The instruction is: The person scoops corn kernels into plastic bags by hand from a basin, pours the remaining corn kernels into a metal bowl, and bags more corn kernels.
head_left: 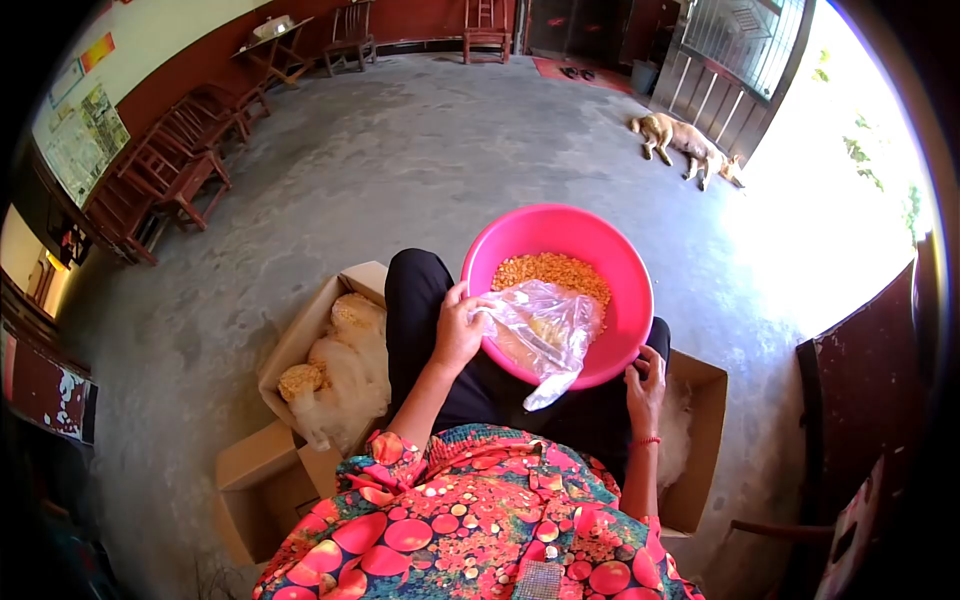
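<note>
A pink plastic basin (637, 262) rests on my lap, tilted toward me. Orange-yellow kernels, like dried corn, (553, 270) lie in it. Over the kernels and the near rim lies a clear plastic bag (545, 325); one whitish end hangs outside the basin. My left hand (458, 330) is closed on the bag's left edge, at the basin's left rim. At the lower right rim is my right hand (647, 385), its fingers curled and pressed together. Whatever lies between those fingertips is too small to tell.
On my left stands an open cardboard box (290, 335) with filled clear bags (350, 365). Another cardboard box (705, 440) is on my right. A dog (685, 145) lies by the open door (738, 60). Wooden chairs (175, 180) line the left wall.
</note>
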`<state>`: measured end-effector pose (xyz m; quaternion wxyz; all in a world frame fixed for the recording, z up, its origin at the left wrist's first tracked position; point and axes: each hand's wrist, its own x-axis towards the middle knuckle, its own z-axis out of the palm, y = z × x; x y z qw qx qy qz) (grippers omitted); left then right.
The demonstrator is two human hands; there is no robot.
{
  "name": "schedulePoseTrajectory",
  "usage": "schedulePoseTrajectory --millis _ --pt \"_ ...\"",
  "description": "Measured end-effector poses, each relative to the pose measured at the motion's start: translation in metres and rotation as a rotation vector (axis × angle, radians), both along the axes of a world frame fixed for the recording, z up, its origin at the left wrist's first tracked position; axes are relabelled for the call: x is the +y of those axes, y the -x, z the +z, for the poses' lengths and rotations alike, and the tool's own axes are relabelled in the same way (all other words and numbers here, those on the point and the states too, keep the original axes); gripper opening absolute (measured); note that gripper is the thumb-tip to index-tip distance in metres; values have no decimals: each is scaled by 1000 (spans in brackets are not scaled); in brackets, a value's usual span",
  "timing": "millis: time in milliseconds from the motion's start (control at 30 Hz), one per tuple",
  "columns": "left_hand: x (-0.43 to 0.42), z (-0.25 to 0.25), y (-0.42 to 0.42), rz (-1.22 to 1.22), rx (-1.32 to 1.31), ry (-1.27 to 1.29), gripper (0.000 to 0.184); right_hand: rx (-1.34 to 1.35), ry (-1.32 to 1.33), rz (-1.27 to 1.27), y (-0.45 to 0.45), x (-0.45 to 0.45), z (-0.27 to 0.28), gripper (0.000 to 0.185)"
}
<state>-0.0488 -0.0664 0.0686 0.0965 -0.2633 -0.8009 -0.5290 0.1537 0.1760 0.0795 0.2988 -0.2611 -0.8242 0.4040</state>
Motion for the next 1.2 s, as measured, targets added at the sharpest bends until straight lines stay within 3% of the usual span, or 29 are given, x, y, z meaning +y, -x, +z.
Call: schedulePoseTrajectory --millis 100,233,300,333,600,667,700,800,1033,1200 --pt "0 -10 3 -5 -173 -92 15 -10 -176 -45 9 9 -4 39" --pt "5 -22 12 -55 -293 -111 12 -9 -172 -132 31 27 -4 47" --pt "8 -40 23 -162 -569 -378 12 -263 -59 -184 39 43 2 50" --pt "7 -34 22 -219 -615 -421 9 -312 -140 -170 44 53 0 51" --pt "12 -36 27 -212 -658 -522 10 -535 -361 -182 79 95 -5 48" --pt "13 -31 27 -207 -670 -536 10 -318 179 -117 80 115 -19 40" --pt "12 -23 26 -209 -695 -601 10 -322 171 -110 85 120 -19 40" --pt "7 -18 28 -244 -761 -706 10 5 485 -56 88 119 -6 33" --pt "0 14 22 -264 -992 -868 10 25 529 125 100 114 71 37" --pt "0 9 -6 -342 -1096 -752 13 18 443 142 95 122 96 42"
